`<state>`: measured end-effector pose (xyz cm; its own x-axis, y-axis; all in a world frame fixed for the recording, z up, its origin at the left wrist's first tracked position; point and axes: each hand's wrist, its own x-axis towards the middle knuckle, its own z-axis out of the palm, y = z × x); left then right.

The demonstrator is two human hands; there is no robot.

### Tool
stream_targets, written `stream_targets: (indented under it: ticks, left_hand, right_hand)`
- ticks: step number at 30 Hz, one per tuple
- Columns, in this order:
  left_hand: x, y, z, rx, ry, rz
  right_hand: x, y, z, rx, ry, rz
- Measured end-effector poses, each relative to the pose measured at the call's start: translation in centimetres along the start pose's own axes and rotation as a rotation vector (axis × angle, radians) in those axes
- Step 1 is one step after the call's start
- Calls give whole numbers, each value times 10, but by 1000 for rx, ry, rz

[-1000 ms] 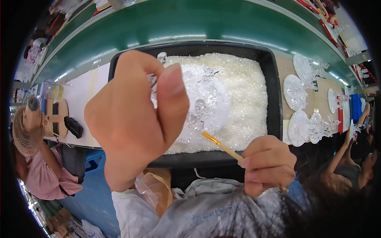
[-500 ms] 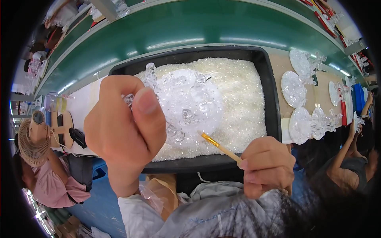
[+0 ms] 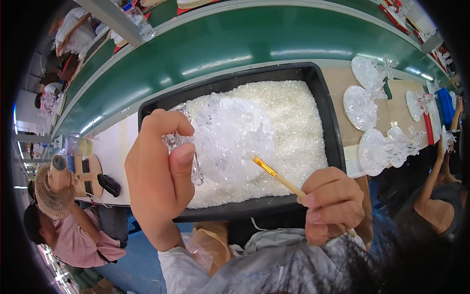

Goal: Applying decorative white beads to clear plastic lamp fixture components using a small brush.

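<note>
My left hand [image 3: 164, 169] is closed on the clear, knobbly end of a transparent ornament with a round, whitish disc [image 3: 235, 139]. The disc hangs above a black tray [image 3: 335, 130] filled with glittering white granules [image 3: 298, 127]. Between the fingers and thumb of my right hand [image 3: 333, 203] is a thin paintbrush [image 3: 279, 179] with a pale wooden handle and a gold ferrule. Its tip points at the lower right part of the disc; whether the bristles touch it I cannot tell.
Several similar clear disc ornaments [image 3: 372, 152] lie on the board right of the tray. A tan fan [image 3: 55, 188] and a black object [image 3: 108, 184] are at left. Behind the tray runs a green surface [image 3: 220, 46]. Other people sit at both sides.
My left hand has turned and lowered, tilting the ornament so its disc shows a smoother face. The right hand keeps the brush near the disc, its tip shifted slightly right.
</note>
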<state>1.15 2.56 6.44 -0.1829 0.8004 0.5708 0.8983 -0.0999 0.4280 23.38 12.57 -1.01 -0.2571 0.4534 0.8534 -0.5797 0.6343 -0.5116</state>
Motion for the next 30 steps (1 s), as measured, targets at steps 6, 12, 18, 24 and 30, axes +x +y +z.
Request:
stream_targets:
  ticks: [6,12,18,24,30]
  left_hand:
    - [0,12,4,-160,5,-138]
    - [-3,13,13,-240,218,-242]
    - [-3,18,7,-219,237,-408]
    - [-2,19,6,-208,238,-395]
    - [-3,19,6,-213,212,-381]
  right_hand:
    - [-1,1,3,-60,-10,22]
    - [1,1,-1,-17,-152,21]
    - [0,6,7,-23,-127,-117]
    - [3,3,9,-74,-145,-54]
    - [6,0,4,-120,-215,-8]
